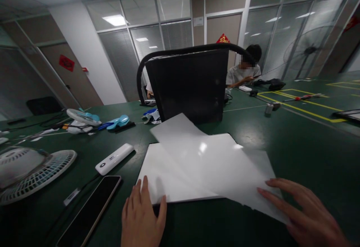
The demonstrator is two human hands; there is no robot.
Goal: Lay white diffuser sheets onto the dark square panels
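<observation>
A white, glossy flat sheet or board with dark edges [160, 164] lies on the green table in front of me. Across it, at a slant, lies a thin, translucent sheet [180, 127], its lower right end jutting past the board. My left hand [144, 213] is open, fingers spread at the board's lower left corner. At the thin sheet's right end is my right hand [303, 205], with fingers stretched out and apart, touching the sheet; whether any finger is under it, I cannot tell.
Behind the board stands a black panel [191, 86] with a thick black tube arched over it. To the left are a phone [92, 209], a white device with a cable [115, 159] and a fan [36, 172]. Across the table sits a person [242, 72].
</observation>
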